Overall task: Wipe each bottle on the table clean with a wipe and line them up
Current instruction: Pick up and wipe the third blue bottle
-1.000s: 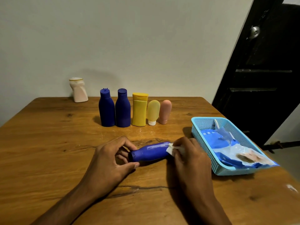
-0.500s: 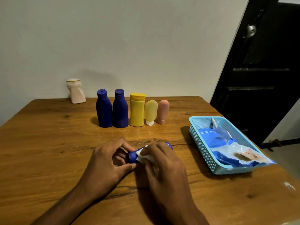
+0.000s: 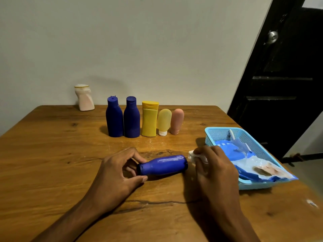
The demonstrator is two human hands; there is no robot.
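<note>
Starting far left and well beyond our hands, we see a pale pink bottle [image 3: 84, 98] alone at the back edge of the wooden table [image 3: 52, 154]. Nearer, but well beyond the grip, five stand shoulder to shoulder: a dark blue bottle [image 3: 114, 117], a second dark blue bottle [image 3: 131, 118], a yellow bottle [image 3: 149, 119], a pale yellow tube [image 3: 164, 122] on its white cap, and a pink tube [image 3: 176, 121].

Now the left hand [image 3: 118, 172]: its fingers curl round the cap end of the blue bottle lying on its side [image 3: 163, 165], index finger above the neck, thumb below. The cap itself is tucked inside that curl, so we cannot make it out. The bottle lies flat on the wood between our two hands, base pointing right.

Just off that base, the right hand [image 3: 215, 165] pinches a crumpled white wipe [image 3: 194, 155] in bent fingers. Most of the wipe is buried in the fist, and we cannot tell whether it touches the bottle's base or sits a hair clear.

Right of that hand, partly behind its knuckles, a light blue basket [image 3: 220, 135] holds a blue wipes pack [image 3: 253, 161]; its print is too blurred to read. Beyond it a dark door [image 3: 283, 75] runs out of the view.
</note>
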